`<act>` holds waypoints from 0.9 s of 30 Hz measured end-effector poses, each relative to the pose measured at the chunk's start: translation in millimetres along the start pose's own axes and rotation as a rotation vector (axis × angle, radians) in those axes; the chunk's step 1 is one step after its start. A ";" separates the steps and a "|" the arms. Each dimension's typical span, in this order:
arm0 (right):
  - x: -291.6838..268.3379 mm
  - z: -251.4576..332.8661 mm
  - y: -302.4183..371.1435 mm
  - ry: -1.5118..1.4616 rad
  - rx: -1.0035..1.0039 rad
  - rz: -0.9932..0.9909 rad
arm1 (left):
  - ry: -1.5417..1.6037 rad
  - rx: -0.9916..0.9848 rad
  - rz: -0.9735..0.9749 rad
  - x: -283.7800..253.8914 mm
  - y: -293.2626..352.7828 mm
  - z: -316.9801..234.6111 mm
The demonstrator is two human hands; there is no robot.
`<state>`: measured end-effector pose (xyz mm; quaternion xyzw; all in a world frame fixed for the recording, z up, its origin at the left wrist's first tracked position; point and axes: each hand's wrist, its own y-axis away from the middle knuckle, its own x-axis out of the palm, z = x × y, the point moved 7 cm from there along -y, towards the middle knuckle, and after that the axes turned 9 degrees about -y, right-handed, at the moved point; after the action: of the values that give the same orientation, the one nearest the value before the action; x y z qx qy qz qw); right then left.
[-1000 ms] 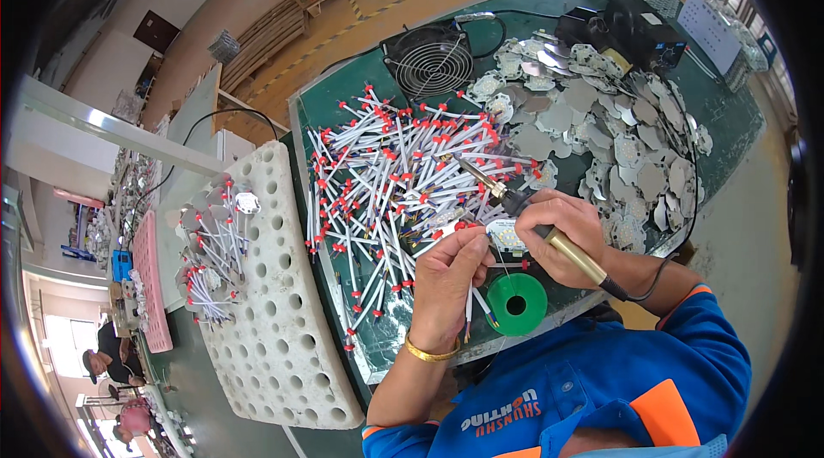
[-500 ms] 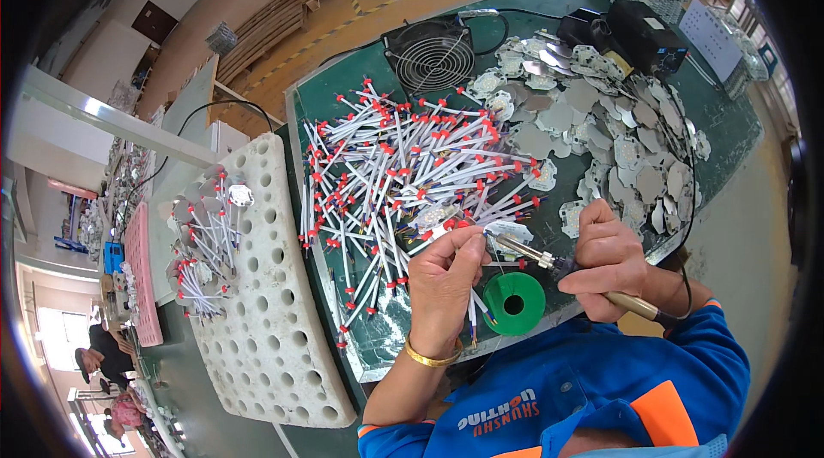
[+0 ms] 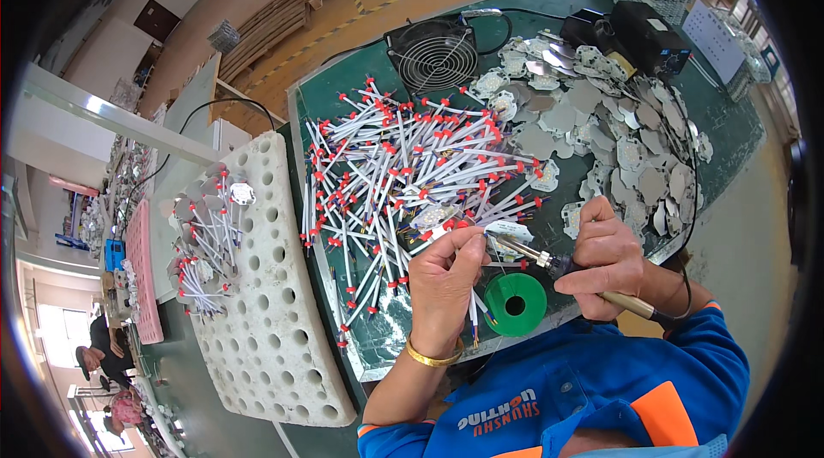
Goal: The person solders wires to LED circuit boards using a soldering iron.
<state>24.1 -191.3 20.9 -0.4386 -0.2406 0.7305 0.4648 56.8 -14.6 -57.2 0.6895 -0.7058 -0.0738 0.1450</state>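
Observation:
My right hand (image 3: 605, 260) is closed around the handle of a soldering iron (image 3: 562, 267), whose metal tip points left toward my left fingertips. My left hand (image 3: 442, 286), with a gold bracelet at the wrist, pinches a white cable (image 3: 473, 308); its loose coloured wire ends show below the hand, and the fingers hide much of the rest. Just beyond the iron's tip lies a pale board (image 3: 508, 230). A green spool (image 3: 515, 304) stands between my hands at the table's near edge. The large pile of white cables (image 3: 412, 166) with red rings lies beyond my left hand.
Thin metal LED boards (image 3: 584, 119) are heaped at the right. A fan (image 3: 433, 54) and a black control box (image 3: 648, 37) stand at the back. Left of the table, a white foam tray (image 3: 266, 303) with holes carries more cables. Another person (image 3: 107, 351) is far left.
Almost nothing differs. My right hand and the iron have shifted very slightly left, and the view has moved a little; both hands keep their grip.

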 end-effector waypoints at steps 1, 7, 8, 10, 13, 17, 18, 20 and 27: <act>-0.2 0.1 0.5 0.000 0.000 0.001 | 0.007 -0.005 0.002 -0.6 -0.7 1.0; -12.4 -0.8 -2.4 0.074 0.059 -0.057 | 0.025 -0.027 0.003 -5.3 -3.4 3.2; -9.3 -2.9 -3.6 0.079 0.060 -0.060 | 0.039 -0.031 0.015 -3.8 -4.4 3.7; -8.4 -16.2 -4.9 0.165 0.165 -0.204 | 0.051 -0.038 0.026 -0.9 -4.9 3.1; 7.7 -25.5 -8.1 0.146 0.255 -0.136 | 0.060 -0.052 0.039 1.9 -4.4 3.8; 16.1 -30.9 -11.6 0.096 0.240 -0.226 | 0.086 -0.068 0.127 6.8 -6.6 6.4; 13.5 -30.9 -11.8 0.063 0.221 -0.271 | 0.083 -0.069 0.129 6.3 -6.9 5.6; 11.6 -30.1 -13.0 0.063 0.208 -0.283 | 0.126 -0.073 0.199 10.5 -8.0 2.4; 7.8 -32.6 -13.6 -0.072 0.317 -0.439 | 0.154 0.107 0.275 9.9 -6.0 -2.6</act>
<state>57.2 -180.1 11.7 -0.2715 -0.2289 0.6559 0.6661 63.3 -24.4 -55.5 0.5965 -0.7834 0.0378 0.1704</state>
